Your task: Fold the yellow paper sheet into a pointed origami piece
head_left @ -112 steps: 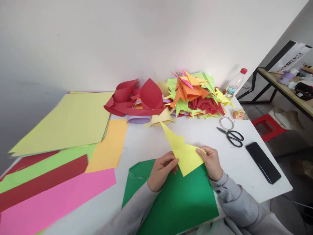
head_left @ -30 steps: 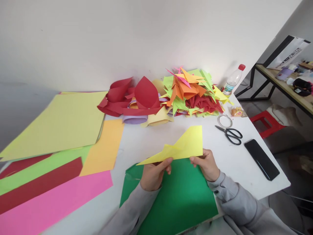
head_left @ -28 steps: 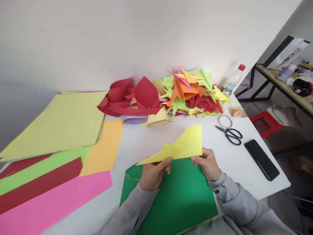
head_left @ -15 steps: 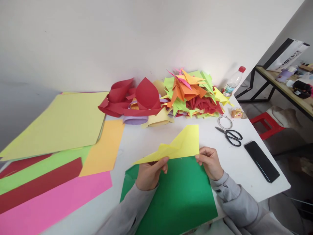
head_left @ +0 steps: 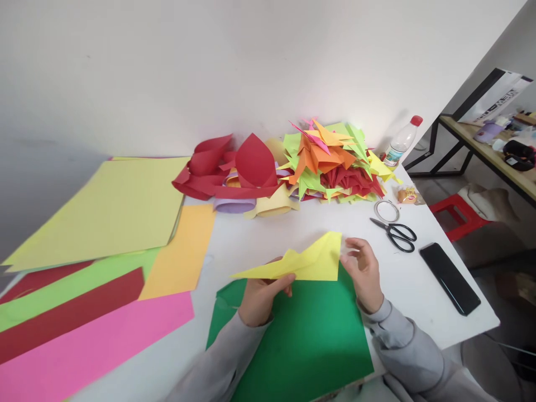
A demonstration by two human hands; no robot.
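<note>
A folded sheet of yellow paper (head_left: 314, 266) is held above the green sheet (head_left: 301, 340), its narrow point to the left and its broad end to the right. My left hand (head_left: 263, 296) pinches its lower edge, thumb in front and the other fingers mostly hidden behind. Just off the broad right end, my right hand (head_left: 363, 271) has its fingers curved and apart, with nothing visible between them. Its fingertips come very close to the paper's edge; whether they touch it I cannot tell.
Coloured sheets (head_left: 104, 212) lie at the left. Red paper shapes (head_left: 253, 162) and a heap of folded paper (head_left: 324, 159) stand along the wall. To the right are a bottle (head_left: 402, 144), a tape roll (head_left: 387, 211), scissors (head_left: 396, 234), a wrapped snack (head_left: 407, 195) and a phone (head_left: 449, 278).
My right hand has let go of the paper's lower right corner, moved slightly up and right, and opened. The yellow paper has tipped lower, still in my left hand.
</note>
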